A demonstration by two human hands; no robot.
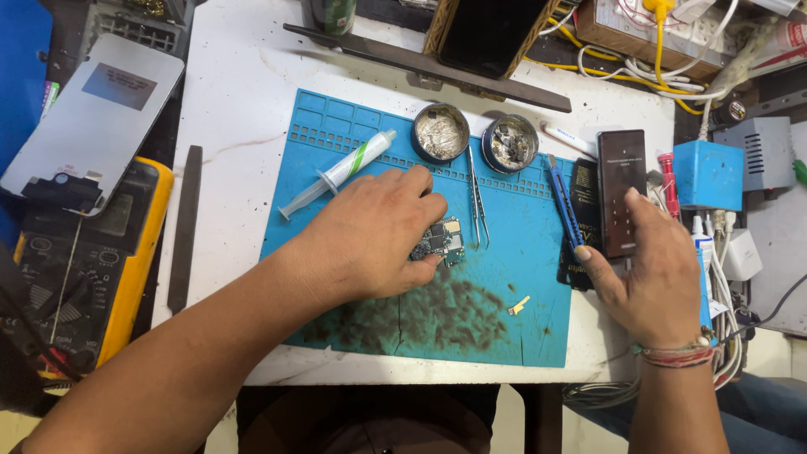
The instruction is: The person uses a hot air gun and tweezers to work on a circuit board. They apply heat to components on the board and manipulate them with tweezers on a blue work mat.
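Left hand [370, 240] bears down on the small circuit board [440, 240] at the middle of our blue mat [336, 139], fingertips pinching its edge. Our right hand [651, 273], fingers curled, grips the dark slim device [622, 192] by its lower end at the mat's right border. We would keep the board flat and steady (tweezers [477, 195] lie just beside it).

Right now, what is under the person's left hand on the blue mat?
A small circuit board lies under the left hand, on the blue work mat. Only its right part sticks out past the fingers; the rest is covered, so I cannot see its full shape.
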